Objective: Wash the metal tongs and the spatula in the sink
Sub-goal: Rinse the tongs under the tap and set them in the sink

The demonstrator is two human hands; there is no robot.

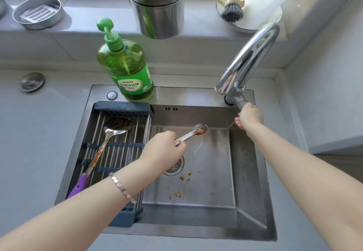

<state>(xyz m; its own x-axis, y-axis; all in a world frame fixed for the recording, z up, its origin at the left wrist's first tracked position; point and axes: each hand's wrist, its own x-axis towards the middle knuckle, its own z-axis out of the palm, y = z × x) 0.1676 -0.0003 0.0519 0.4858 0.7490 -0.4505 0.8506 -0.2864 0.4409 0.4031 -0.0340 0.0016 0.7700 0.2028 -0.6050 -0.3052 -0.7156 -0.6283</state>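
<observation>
We hold the metal tongs [191,134] over the sink [208,188], above its floor and a little behind the drain strainer [175,167]. Our left hand [163,148] grips their handle end, fingers curled round it, so that the arms are pressed together and the tips point away from us and to the right. The tips are smeared with brown sauce, and a thin pale strand hangs from them; we cannot tell what it is.

The spatula [110,135] lies apart from the tongs, on the drying rack [122,106] that spans the left part of the sink. Its slotted metal head rests toward the back, its shaft is streaked with orange-brown sauce, and its purple handle points toward us, over the rack's near left side.

Our right hand [249,118] reaches to the back right corner of the sink, fingers curled round the faucet lever [240,103]; a ring shows on one finger. The faucet [253,54] arches up above it, and its spout comes down over the back ledge. Our left wrist wears a silver bracelet [122,188].

Brown crumbs [181,178] lie scattered on the sink floor, near the strainer and closer to us. A green soap bottle [125,68] with a pump stands on the sink's back ledge, behind the rack. On the sill beyond are stacked steel cups [157,5], a dish brush [232,11] and a round metal tin [38,13].
</observation>
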